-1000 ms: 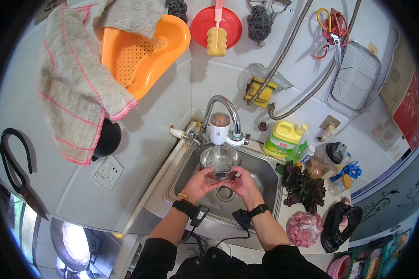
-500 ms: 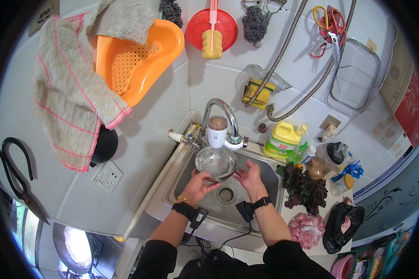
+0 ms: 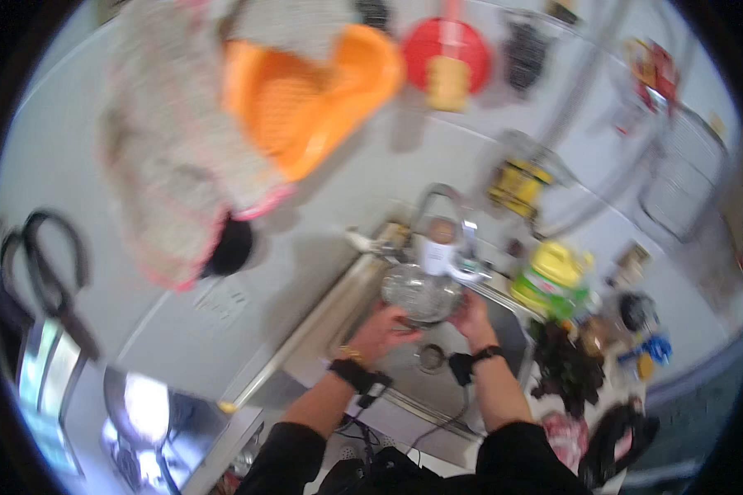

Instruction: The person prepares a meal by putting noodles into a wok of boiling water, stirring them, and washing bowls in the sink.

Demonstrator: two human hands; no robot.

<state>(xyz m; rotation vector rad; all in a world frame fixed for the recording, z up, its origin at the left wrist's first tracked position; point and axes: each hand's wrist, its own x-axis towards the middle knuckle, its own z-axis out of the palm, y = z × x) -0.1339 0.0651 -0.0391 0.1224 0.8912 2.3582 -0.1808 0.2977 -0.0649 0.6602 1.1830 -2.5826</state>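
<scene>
A round metal bowl [image 3: 421,294] is held below the tap [image 3: 440,247], with what looks like water in it. My left hand [image 3: 381,333] grips the bowl's near left edge, its fingers partly hidden and blurred. At the right edge my right hand [image 3: 474,320] is closed on the bowl, its fingertips out of sight. Beneath both hands lies the steel sink [image 3: 504,342], where the round drain [image 3: 430,357] shows just nearer than the bowl.
To the right of the sink stand a yellow jug [image 3: 549,276], dark leafy greens [image 3: 567,363], a bag of pink meat [image 3: 566,437] and a black bag [image 3: 619,441]. An orange basket [image 3: 314,107] and a cloth [image 3: 169,148] hang on the left wall. At lower left is a pan [image 3: 144,412].
The whole scene has shifted right and blurred as my head turned. My right hand, earlier spread beside the bowl, has now closed on its right edge. My left hand still holds the bowl.
</scene>
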